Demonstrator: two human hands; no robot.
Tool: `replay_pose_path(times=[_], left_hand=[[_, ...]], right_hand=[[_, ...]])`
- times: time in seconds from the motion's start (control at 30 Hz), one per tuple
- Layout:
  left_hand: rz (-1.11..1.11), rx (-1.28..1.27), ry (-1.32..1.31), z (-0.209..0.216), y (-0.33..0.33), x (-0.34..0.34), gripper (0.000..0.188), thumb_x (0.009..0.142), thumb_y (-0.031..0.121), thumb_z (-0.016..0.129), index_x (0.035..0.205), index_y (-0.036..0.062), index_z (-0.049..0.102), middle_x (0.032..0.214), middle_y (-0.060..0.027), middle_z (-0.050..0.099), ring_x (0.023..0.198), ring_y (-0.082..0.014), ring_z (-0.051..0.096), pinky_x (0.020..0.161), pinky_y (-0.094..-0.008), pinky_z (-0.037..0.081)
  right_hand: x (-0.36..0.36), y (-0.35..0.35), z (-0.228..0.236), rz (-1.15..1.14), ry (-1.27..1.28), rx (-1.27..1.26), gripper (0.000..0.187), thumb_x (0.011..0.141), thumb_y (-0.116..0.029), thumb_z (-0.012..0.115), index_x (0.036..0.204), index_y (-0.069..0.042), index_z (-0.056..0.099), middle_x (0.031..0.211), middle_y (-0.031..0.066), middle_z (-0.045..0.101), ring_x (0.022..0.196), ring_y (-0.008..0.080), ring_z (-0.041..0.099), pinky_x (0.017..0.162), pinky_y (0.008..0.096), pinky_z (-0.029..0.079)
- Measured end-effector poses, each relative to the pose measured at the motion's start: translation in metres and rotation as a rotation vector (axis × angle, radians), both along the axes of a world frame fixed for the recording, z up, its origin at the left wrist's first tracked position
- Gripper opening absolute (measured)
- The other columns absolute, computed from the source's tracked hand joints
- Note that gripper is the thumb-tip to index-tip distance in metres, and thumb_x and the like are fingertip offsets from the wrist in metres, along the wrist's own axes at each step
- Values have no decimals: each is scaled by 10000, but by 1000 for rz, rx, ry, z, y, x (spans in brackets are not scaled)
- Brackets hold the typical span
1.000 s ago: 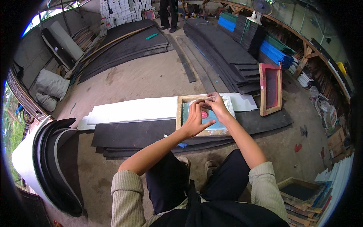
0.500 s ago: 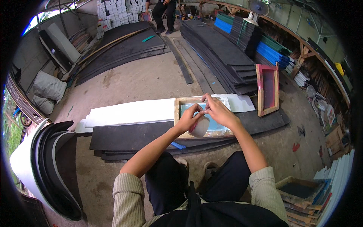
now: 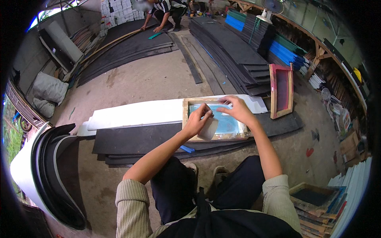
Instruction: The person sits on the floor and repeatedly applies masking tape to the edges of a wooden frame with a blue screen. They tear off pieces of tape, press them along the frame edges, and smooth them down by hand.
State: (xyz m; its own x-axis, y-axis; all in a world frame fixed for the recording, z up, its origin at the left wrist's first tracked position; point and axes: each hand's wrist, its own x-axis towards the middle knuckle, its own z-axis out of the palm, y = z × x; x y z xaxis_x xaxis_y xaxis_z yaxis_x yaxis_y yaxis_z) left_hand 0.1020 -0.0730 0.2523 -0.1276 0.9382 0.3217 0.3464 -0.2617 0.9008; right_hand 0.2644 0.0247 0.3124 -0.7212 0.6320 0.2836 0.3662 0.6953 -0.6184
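Observation:
My left hand point(image 3: 197, 121) is closed on a pale, rounded thing that looks like a roll of tape point(image 3: 208, 130), held over the near left part of a wooden screen-printing frame point(image 3: 185, 113). The mesh inside the frame is light blue, with whitish patches along its border. Above the frame's far right part, my right hand point(image 3: 236, 109) has its fingers bent and apart; I make out nothing between them. The frame lies flat across white sheets point(image 3: 139, 114) and black foam sheets point(image 3: 135, 139).
A red-mesh frame point(image 3: 281, 91) stands upright at the right. Black sheet stacks point(image 3: 226, 47) lie farther off, where a person point(image 3: 168, 14) crouches over one. Curled sheets point(image 3: 47, 170) stand at left. More frames point(image 3: 313, 196) are piled near right. A blue strip point(image 3: 187, 149) lies by my knees.
My hands have come apart: the right has moved right, while the left keeps the roll, now turned differently. The person at the back has crouched and reaches toward the black sheets.

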Motion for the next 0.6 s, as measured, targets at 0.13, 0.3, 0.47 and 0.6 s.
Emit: replay_pose_path(times=[0.13,0.3,0.47,0.6], left_hand=[[27,-15,11,-2,0,-5,201,927,204,501,926,8,457,869,-151,623,841,-257,632,781,-353,477],[46,18,76,-3,2,-7,180,928,202,486,935,25,454,866,-164,631,795,-300,624,721,-375,474],[81,38,151,-8,3,-13,174,929,204,476,942,34,443,840,-175,623,797,-341,612,687,-393,457],[78,-29,74,-4,-1,-11,181,935,216,464,943,38,435,827,-161,624,800,-338,614,695,-383,454]], right_hand=[[-9,-2,-9,80,41,-200,343,736,-258,733,950,-4,647,837,95,660,796,182,623,729,310,473],[-15,6,-18,49,9,-126,250,756,-207,689,881,6,651,801,125,658,718,215,623,667,317,469],[-24,-2,-13,-27,-73,-14,186,798,-170,627,861,3,652,806,153,648,808,274,585,717,361,447],[-26,-2,-22,-1,-25,140,214,811,-198,621,909,-8,643,860,165,634,946,308,518,850,395,400]])
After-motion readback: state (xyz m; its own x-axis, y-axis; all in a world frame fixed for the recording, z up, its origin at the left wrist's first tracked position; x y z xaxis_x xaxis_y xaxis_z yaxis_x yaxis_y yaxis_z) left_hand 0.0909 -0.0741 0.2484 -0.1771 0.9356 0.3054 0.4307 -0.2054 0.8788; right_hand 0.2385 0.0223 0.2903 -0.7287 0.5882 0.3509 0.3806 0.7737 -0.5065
